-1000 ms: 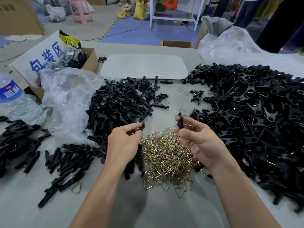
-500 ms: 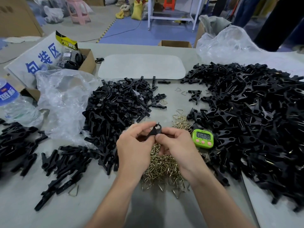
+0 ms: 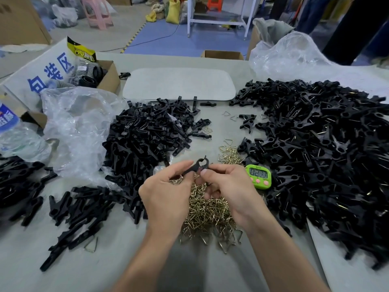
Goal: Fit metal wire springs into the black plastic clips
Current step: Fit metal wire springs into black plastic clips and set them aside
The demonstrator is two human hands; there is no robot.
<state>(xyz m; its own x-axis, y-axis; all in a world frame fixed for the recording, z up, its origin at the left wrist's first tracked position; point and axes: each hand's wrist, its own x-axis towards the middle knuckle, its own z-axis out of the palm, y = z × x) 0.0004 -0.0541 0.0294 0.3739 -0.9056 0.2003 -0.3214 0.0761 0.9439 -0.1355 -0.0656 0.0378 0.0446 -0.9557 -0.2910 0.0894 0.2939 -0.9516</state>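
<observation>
Seen from the head camera, a worker at a grey table (image 3: 117, 262) holds one black plastic clip (image 3: 197, 166) above the bench, both hands meeting over a single heap of brass-coloured wire springs (image 3: 208, 209). The left hand (image 3: 166, 197) pinches the clip's lower end between thumb and forefinger, the other fingers curled beneath. The right hand (image 3: 231, 192) grips the clip's other side with its thumb tip, fingers folded under. The clip's looped head pokes up between the two thumbs. Whether a spring already sits inside it cannot be made out at this angle.

Four heaps of black clips ring the hands: a centre heap (image 3: 147, 140) just beyond the left hand, the largest heap (image 3: 315, 157) filling the right side of the table, a thinner spread (image 3: 80, 207) at lower left, and a fourth heap (image 3: 16, 180) at the left edge. One stray spring (image 3: 91, 245) lies apart beside the lower-left spread.

One green timer (image 3: 258, 175) with three pink buttons stands just right of the right hand, between the springs and the largest heap. Two clear plastic bags are in view, one crumpled bag (image 3: 77, 127) at left and a second bag (image 3: 284, 53) at the far right corner. One water bottle (image 3: 12, 133) lies at the left edge, one open cardboard box (image 3: 107, 74) sits beyond it, and one pale grey pad (image 3: 179, 84) lies at the table's far side.
</observation>
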